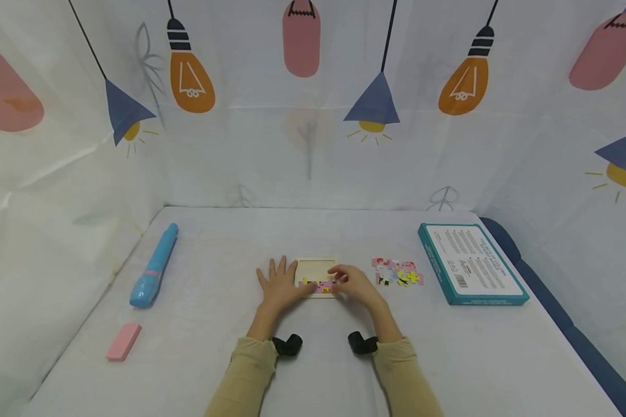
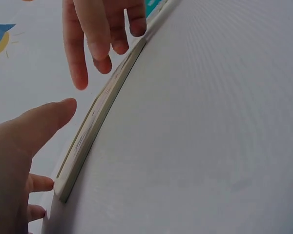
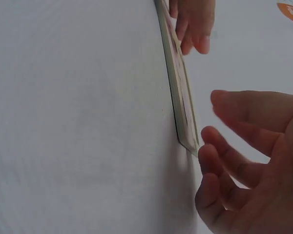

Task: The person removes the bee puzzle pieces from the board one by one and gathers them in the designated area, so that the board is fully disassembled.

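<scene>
A shallow puzzle tray (image 1: 315, 268) with a pale wooden base lies on the table between the two hands. Colourful jigsaw pieces (image 1: 324, 286) fill a strip along its near side; the far part shows bare wood. My left hand (image 1: 280, 288) spreads its fingers at the tray's left edge, thumb reaching over the pieces. Over the right side hovers my right hand (image 1: 356, 285), fingers loosely bent; the right wrist view shows nothing between thumb and fingers. In the left wrist view, fingers of the left hand touch the tray's edge (image 2: 100, 114). More jigsaw pieces (image 1: 396, 272) lie right of the tray.
A teal and white box (image 1: 475, 263) lies at the right of the table (image 1: 198, 249). On the left are a blue pen-shaped device (image 1: 153, 267) and a pink block (image 1: 124, 341). A printed white curtain (image 1: 261, 156) encloses the back and sides.
</scene>
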Demonstrator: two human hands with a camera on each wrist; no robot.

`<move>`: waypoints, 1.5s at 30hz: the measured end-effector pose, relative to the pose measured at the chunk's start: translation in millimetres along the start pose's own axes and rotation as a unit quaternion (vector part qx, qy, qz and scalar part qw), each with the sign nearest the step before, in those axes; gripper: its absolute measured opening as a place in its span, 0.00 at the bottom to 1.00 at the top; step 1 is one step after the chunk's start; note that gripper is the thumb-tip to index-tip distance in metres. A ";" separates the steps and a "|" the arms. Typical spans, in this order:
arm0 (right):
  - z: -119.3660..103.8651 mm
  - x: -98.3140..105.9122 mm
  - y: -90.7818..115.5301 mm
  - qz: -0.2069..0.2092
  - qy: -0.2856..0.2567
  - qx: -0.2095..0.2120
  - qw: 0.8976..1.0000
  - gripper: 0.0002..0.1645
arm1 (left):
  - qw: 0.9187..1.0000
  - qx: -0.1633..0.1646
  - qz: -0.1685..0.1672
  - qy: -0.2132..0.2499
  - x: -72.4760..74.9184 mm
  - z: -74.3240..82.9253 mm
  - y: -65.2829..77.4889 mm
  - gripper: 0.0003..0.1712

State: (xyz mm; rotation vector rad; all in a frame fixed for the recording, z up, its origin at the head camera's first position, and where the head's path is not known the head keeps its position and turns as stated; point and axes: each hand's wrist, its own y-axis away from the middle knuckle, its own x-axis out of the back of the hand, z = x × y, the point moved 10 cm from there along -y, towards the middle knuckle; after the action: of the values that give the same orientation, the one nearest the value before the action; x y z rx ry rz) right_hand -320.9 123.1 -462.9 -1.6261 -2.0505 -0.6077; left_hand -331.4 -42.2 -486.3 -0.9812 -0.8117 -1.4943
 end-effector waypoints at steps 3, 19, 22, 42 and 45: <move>-1.7 -5.2 -1.2 -0.011 0.052 0.004 0.999 0.22 | 1.000 0.002 0.012 0.000 2.4 2.6 -0.1 0.52; 4.2 -5.8 -2.6 -0.019 0.113 -0.031 0.993 0.22 | 1.000 0.009 0.018 -0.011 2.1 5.2 -1.6 0.53; 3.2 -5.5 -2.9 -0.015 0.106 -0.025 0.994 0.21 | 1.000 0.009 0.017 -0.011 1.6 5.2 -0.4 0.52; 18.7 42.0 8.0 0.023 -0.030 -0.043 0.998 0.14 | 1.000 0.009 0.013 -0.009 -3.6 1.2 1.4 0.52; 27.6 56.3 13.8 0.034 -0.038 -0.062 0.997 0.16 | 1.000 0.008 0.014 -0.006 -3.5 0.9 1.9 0.52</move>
State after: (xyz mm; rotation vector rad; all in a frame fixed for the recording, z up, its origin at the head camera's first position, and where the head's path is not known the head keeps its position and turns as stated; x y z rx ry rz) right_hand -321.0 186.2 -450.6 -1.8075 -2.0367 -0.6716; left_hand -329.3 -40.2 -489.2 -0.9871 -0.8143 -1.4581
